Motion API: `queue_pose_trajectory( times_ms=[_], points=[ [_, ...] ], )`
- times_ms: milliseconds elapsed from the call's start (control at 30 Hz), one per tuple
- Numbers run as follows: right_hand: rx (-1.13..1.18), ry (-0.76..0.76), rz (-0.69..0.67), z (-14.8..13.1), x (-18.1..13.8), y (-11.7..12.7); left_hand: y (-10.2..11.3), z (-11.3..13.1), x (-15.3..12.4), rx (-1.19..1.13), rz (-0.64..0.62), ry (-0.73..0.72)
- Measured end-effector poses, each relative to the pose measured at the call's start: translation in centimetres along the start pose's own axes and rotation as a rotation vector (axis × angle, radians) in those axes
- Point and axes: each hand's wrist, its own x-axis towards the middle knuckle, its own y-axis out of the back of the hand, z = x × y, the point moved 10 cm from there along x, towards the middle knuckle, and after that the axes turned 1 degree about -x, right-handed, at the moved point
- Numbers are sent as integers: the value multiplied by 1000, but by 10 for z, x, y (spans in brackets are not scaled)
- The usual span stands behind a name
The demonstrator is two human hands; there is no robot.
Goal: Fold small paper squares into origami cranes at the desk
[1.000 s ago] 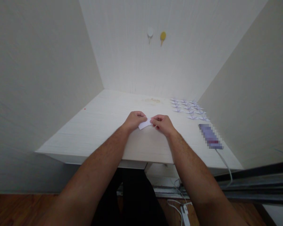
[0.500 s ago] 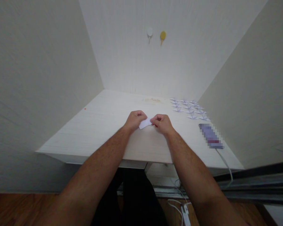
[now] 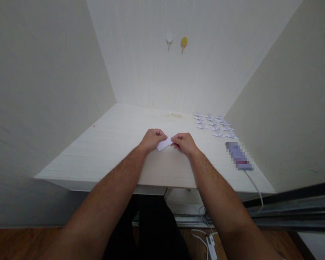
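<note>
A small folded piece of white paper point(image 3: 164, 144) is held just above the white desk, near its middle. My left hand point(image 3: 155, 139) pinches its left part between thumb and curled fingers. On the other side, my right hand point(image 3: 183, 141) grips the right end of the same paper with thumb and forefinger. The two hands are close together, with the paper spanning the gap. Part of the paper is covered by my fingers, so its full shape cannot be seen.
Several folded paper cranes point(image 3: 215, 124) stand in rows at the desk's back right. In front of them lies a phone point(image 3: 238, 156) with a white cable point(image 3: 256, 186). Two hooks, one white point(image 3: 169, 37) and one yellow point(image 3: 184, 41), are on the wall. A power strip point(image 3: 211, 247) lies below.
The view has shifted slightly, so everything sits a little further left. Both hands keep hold of the paper, and my right fingers have moved slightly along its edge.
</note>
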Motion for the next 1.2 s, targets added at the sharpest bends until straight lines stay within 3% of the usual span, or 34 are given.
queue_pose_trajectory(
  times_ms=[400,567,700,1000,1200],
  points=[
    [144,-52,82,5,9,7,2,-8,7,-98,-2,22],
    [276,-85,100,9,4,12,-3,0,3,-281,-33,13],
    [367,-105,-17,11,1,4,-6,8,0,-509,-64,-23],
    [334,-113,-72,9,0,-3,-12,17,-3,-388,-132,-160],
    [235,116,175,-11,1,27,-1,12,1,-293,-25,-128]
  ],
)
